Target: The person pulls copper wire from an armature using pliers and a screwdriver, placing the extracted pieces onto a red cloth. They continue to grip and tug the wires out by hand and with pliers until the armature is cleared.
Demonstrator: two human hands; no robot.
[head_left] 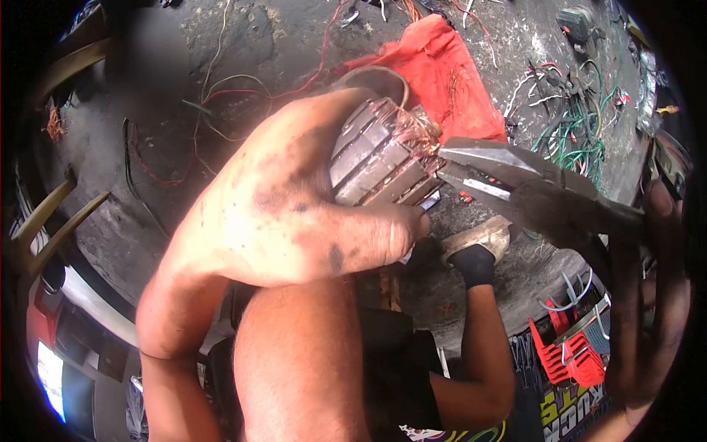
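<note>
My left hand (287,206) is wrapped round a slotted metal motor armature (383,155), its thumb along the lower side. Frayed copper windings (418,132) stick out at the armature's right end. At the right, my right hand (655,280) holds dark metal pliers (552,191) by the handles. The plier jaws are parted, their tips beside the copper windings. Whether the tips touch the wire is hard to tell.
A red cloth (456,88) lies on the stained floor behind the armature. Tangled green and white wires (578,136) are at the upper right. Red plastic pieces (582,357) sit lower right. A shoe (482,239) on a foot rests below the pliers.
</note>
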